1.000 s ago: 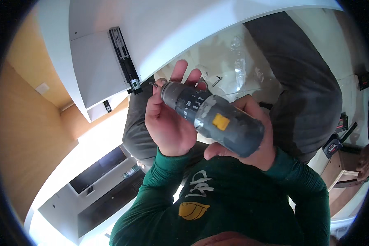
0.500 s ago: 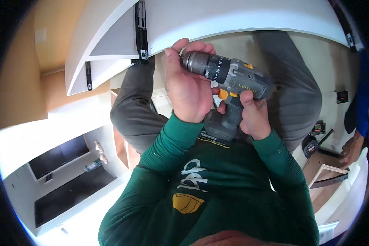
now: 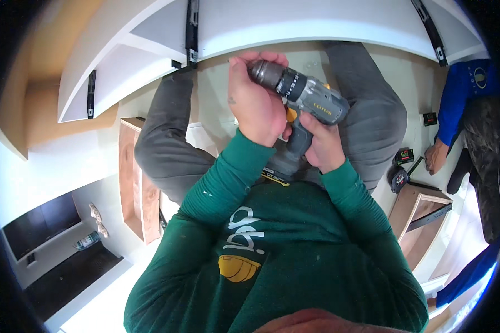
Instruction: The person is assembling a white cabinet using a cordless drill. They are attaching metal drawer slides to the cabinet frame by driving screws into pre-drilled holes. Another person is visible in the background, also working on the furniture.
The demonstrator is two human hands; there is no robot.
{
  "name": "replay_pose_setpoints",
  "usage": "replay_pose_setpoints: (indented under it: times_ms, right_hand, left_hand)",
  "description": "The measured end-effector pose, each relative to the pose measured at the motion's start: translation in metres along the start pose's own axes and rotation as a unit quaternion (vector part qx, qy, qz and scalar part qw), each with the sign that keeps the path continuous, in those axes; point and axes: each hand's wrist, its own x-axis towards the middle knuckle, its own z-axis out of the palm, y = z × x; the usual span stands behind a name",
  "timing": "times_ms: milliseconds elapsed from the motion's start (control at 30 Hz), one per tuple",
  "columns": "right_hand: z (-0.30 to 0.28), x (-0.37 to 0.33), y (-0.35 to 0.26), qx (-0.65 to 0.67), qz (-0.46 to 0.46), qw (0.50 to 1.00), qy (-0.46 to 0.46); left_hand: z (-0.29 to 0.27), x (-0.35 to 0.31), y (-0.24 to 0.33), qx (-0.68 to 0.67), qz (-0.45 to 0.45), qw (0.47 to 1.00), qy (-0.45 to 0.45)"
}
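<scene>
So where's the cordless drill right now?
Upper middle of the head view: the cordless drill is in the right hand, with the left hand at its chuck.

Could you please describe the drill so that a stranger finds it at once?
Find the person's green sweatshirt in the lower middle. Just above it, the right grip holds a grey, pistol-shaped drill by its handle, the chuck beside the left grip. Its yellow trigger sets it apart from the black drawer slides on the white cabinet.
</scene>
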Motion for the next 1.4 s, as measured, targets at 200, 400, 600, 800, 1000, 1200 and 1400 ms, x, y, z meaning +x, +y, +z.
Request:
replay_pose_setpoints:
  times_ms: [200, 400, 600, 800, 1000, 1200, 1400]
  right_hand:
    - [0.004, -0.005, 0.027, -0.212, -0.040, 0.976, -0.011]
    - [0.006, 0.000, 0.040, -0.274, -0.092, 0.957, -0.038]
    - [0.023, -0.001, 0.037, -0.277, -0.113, 0.953, -0.036]
    - [0.015, -0.001, 0.036, -0.315, -0.093, 0.944, -0.023]
    - [0.021, -0.003, 0.031, -0.288, -0.090, 0.953, -0.027]
    - [0.021, -0.005, 0.031, -0.284, -0.122, 0.951, -0.030]
    - [0.023, -0.007, 0.033, -0.287, -0.095, 0.953, -0.020]
  left_hand:
    - [-0.015, -0.009, 0.029, -0.036, 0.000, 0.999, 0.023]
    - [-0.022, -0.017, 0.048, -0.066, 0.022, 0.998, 0.004]
    - [-0.020, -0.022, 0.056, -0.087, -0.012, 0.996, 0.003]
    - [-0.026, -0.020, 0.047, -0.075, -0.004, 0.997, -0.006]
    - [-0.022, -0.021, 0.043, -0.059, -0.013, 0.998, 0.002]
    - [-0.020, -0.024, 0.043, -0.042, -0.003, 0.999, -0.009]
    - [-0.019, -0.027, 0.048, -0.036, 0.012, 0.999, -0.011]
